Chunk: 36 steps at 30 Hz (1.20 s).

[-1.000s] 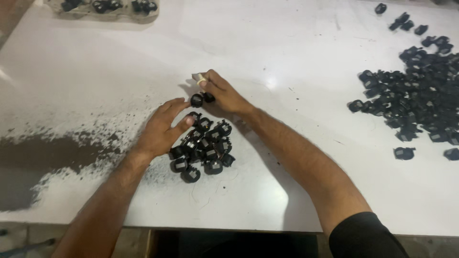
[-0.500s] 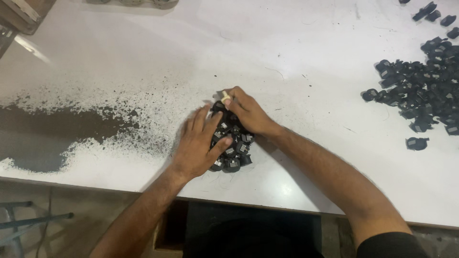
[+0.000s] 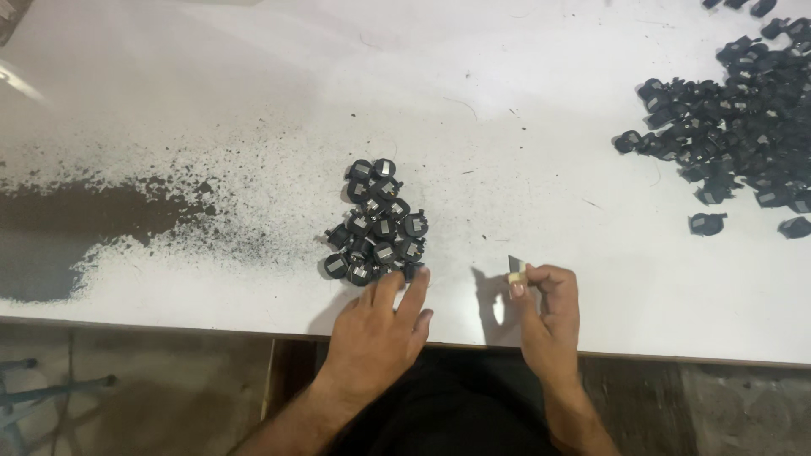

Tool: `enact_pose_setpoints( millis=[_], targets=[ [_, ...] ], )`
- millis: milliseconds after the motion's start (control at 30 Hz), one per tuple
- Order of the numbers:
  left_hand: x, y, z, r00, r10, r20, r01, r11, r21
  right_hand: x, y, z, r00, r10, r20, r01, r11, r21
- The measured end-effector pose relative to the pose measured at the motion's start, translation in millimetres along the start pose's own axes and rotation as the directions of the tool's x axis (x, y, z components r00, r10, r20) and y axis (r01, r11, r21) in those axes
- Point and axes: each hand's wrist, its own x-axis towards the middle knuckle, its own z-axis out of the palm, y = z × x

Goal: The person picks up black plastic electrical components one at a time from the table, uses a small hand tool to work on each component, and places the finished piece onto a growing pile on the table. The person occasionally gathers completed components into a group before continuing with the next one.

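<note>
- I count roughly twenty small black round parts (image 3: 378, 221), each with a pale metal tab, bunched in one tight cluster near the front middle of the worktop (image 3: 253, 76); they overlap, so I cannot give an exact number.
- A second, much larger heap of black parts (image 3: 735, 127) sits at the far right, well apart from the cluster; it runs out of view, too many to count. Two loose strays (image 3: 708, 224) lie at its near edge.
- I see two hands. My left hand (image 3: 378, 325) lies flat, palm down, its grip open and holding nothing; the fingertips (image 3: 420, 276) touch the nearest parts at the cluster's front edge.
- My right hand (image 3: 549, 317) is just right of the cluster and clear of it, its grip pinched shut on one small blade (image 3: 515, 268) with a pale handle end, the grey tip pointing up and away.
- Nothing stands between either hand and the cluster.
- A wide smear of dark dust (image 3: 101, 219) covers the left of the worktop, thinning to speckles (image 3: 245, 211) that reach the cluster.
- The worktop is white, glossy and lightly scratched. Below its front edge I see a dim floor (image 3: 127, 388) and a dark frame (image 3: 283, 371).
</note>
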Motion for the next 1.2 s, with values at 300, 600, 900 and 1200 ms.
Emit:
enact_pose_setpoints(
  millis=[300,600,900,1200],
  targets=[
    [27.6,-13.1,20.4,0.967,0.098,0.237,-0.132,0.982,0.132,-23.0,13.9,-26.5,0.990,-0.132,0.038,0.137,0.976,-0.171],
    [28.6,17.8,4.4,0.951,0.005,0.309,0.092,0.950,-0.298,-17.5,-13.3,-18.6,0.922,-0.295,0.251,0.382,0.802,-0.460],
    [60.7,32.1,40.4,0.766,-0.175,0.618,0.379,0.900,-0.216,-24.7,-25.5,2.5,0.894,-0.280,0.350,0.444,0.670,-0.595],
    [31.8,12.9,21.2,0.872,-0.122,0.475,0.404,0.728,-0.554,-22.4,-30.2,-1.3,0.906,-0.256,0.338,0.410,0.733,-0.542]
  ],
)
